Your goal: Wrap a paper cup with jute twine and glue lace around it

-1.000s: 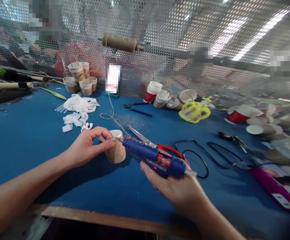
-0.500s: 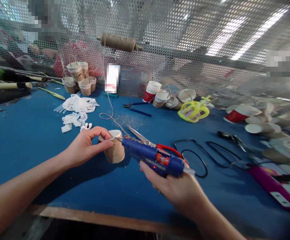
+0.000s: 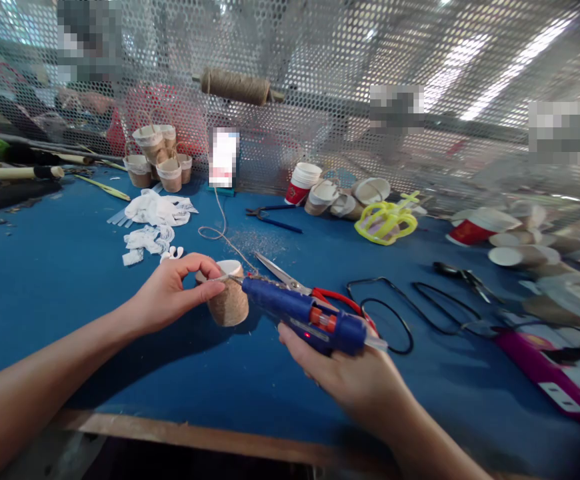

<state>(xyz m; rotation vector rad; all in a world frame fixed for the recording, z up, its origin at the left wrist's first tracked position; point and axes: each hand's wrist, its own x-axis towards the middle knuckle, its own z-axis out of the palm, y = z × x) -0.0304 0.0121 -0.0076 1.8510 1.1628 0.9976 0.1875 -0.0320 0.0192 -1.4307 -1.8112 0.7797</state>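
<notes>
Two hands are working close together: your left hand [image 3: 183,287] is pinching a thin strand [image 3: 229,277] before the rim of the brown cup [image 3: 230,308], which is standing on the blue table [image 3: 195,380] left of the scissors [image 3: 284,275]. Your right hand [image 3: 353,377] is gripping the glue gun [image 3: 290,308], its nozzle [image 3: 237,280] pointing toward your pinching fingertips [image 3: 216,288]; any slip could be burning them. Pale lettering [image 3: 317,339] is showing, too blurred to read.
</notes>
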